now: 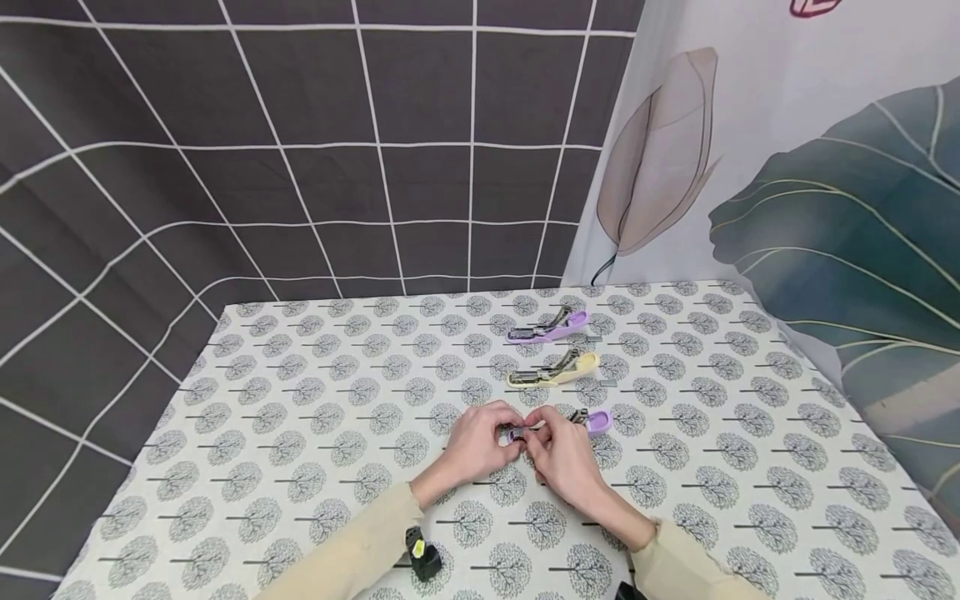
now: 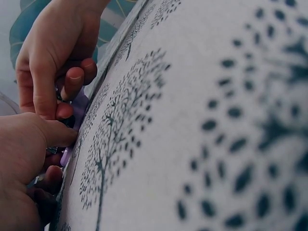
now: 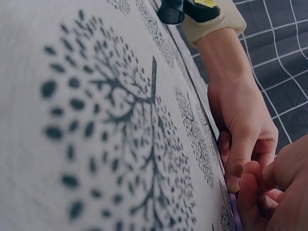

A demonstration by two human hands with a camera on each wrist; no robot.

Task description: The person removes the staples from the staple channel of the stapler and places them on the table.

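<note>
The nearest purple stapler lies opened on the table, its front end between the two hands. My left hand grips that front end, with thumb and forefinger around it. From the right, my right hand reaches over the stapler and pinches what looks like a small grey staple strip at the open magazine; fingers largely hide it. In the left wrist view, purple plastic of the stapler shows under the fingertips. The right wrist view shows both hands' fingertips close together, with only a sliver of purple below.
Behind lie an opened yellow stapler and, farther back, another opened purple stapler. A grey staple strip lies beside the yellow one, and another strip by the far purple one. A tree-patterned cloth covers the table.
</note>
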